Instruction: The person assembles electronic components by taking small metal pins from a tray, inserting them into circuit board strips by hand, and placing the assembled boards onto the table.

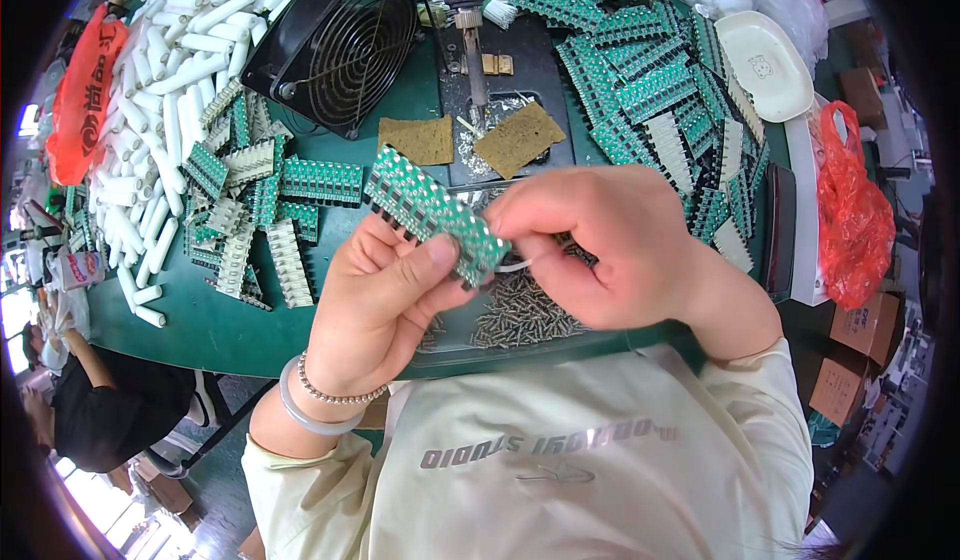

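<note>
Green circuit-board panel (425,200), one, with black parts along an edge: held tilted between the two hands, over the near part of the workbench, close to a mass of small metal cylinders (525,312).
Left hand (375,285): pinched the panel, thumb on its face, fingers behind.
Right hand (605,240): curled, fingertips at the panel's right end; whether they gripped anything could not be told.
Soldering iron (468,20), one: tip down, beyond the hands.
Brown pads (415,140), two: near the iron's tip, one on each side.
Black fan (350,50), one: left of the iron.
White tubes (205,50): heaped, far left.
Handling note, by judgement: the work called for a firm left pinch near the worked end, light right fingertips, and the panel's face kept in sight.
</note>
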{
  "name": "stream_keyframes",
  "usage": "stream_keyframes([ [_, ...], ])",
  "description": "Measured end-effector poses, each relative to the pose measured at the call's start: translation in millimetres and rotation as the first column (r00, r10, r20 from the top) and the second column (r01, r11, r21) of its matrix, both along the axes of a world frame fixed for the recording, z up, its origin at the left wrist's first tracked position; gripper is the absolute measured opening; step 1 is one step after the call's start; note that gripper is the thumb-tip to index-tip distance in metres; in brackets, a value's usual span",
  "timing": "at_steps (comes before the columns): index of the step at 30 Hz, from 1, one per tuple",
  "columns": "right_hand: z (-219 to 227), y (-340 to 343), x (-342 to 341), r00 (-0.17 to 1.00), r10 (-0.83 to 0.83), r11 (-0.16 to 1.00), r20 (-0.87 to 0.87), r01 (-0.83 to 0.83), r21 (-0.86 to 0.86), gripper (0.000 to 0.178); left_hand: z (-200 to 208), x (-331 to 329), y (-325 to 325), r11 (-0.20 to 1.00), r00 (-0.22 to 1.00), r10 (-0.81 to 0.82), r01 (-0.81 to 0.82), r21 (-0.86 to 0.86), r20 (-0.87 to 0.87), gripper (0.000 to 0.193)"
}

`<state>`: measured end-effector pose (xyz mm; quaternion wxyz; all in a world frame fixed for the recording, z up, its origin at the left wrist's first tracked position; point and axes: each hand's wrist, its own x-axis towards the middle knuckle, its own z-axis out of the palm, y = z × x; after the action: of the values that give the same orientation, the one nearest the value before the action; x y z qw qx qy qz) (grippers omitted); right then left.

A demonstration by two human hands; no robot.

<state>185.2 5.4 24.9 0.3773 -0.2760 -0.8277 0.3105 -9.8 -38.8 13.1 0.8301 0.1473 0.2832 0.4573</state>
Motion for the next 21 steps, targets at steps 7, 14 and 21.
stream_keyframes([
  [7,-10.0,23.5,11.7,0.999,0.043,0.998,-0.015,-0.042,0.053,0.011,-2.7,7.1,21.7,0.993,0.942,0.117,-0.109,0.042,-0.316,0.008],
  [14,-15.4,19.6,3.6,0.989,-0.146,0.989,0.002,0.146,0.027,0.010,-10.5,12.4,42.5,0.995,0.894,0.079,-0.043,0.091,-0.441,0.008],
  [21,-10.5,24.3,3.2,0.978,-0.192,0.981,0.085,0.188,0.051,0.009,-6.2,16.0,50.4,0.996,0.905,0.063,-0.027,0.090,-0.421,0.008],
])
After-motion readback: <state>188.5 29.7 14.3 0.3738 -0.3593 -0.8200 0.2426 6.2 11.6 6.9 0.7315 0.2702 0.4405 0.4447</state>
